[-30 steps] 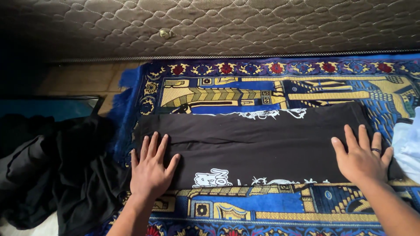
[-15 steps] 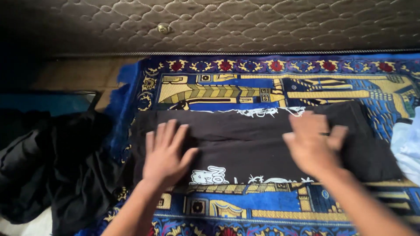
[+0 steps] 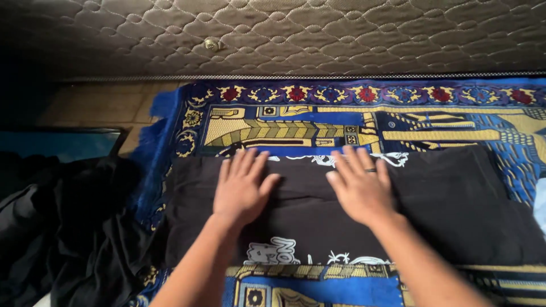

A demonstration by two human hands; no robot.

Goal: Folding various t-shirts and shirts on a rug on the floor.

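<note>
At the far left we see a heap of dark clothes (image 3: 62, 227) lying on the floor, just beside the fringed edge of a blue and gold patterned rug (image 3: 318, 122). On the rug lies a folded black garment (image 3: 455, 199) with white print showing along its near and far edges, stretched across the rug from left to right. Our left hand (image 3: 242, 190) rests flat on the garment's left half, fingers spread and palm down, gripping nothing. Just beside it, near the middle of the garment, our right hand (image 3: 361, 187) lies flat in the same way, fingers apart, a ring on one finger, holding nothing. Beyond the rug runs the quilted side of a mattress (image 3: 341, 34).
</note>
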